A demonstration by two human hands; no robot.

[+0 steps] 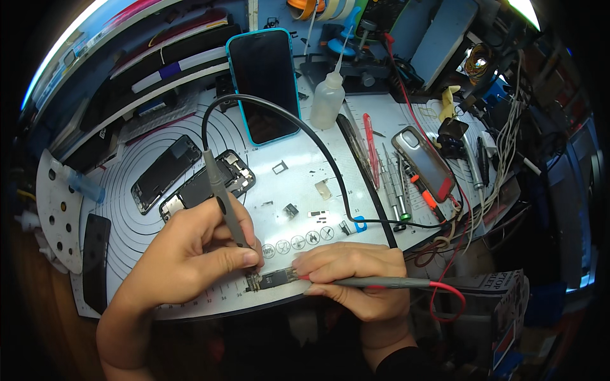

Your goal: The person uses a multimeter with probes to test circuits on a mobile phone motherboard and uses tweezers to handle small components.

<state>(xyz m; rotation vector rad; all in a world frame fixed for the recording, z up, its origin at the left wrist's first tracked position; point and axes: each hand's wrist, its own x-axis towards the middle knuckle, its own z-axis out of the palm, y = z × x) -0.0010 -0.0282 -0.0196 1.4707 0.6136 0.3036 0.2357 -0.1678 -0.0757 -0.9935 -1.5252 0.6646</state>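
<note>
A small dark phone circuit board lies at the near edge of the white work mat. My left hand is closed around a grey test probe with a black lead, its lower end pointing down at the board's left end. My right hand grips a second grey test probe with a red lead. That one lies almost level, its tip hidden near my fingers at the board's right end. Whether either tip touches the board I cannot tell. Behind my left hand lies an opened phone housing.
The black lead arches across the mat. A blue-edged phone leans at the back beside a squeeze bottle. Screwdrivers, tweezers and a phone case lie right. Small loose parts and a screen lie about.
</note>
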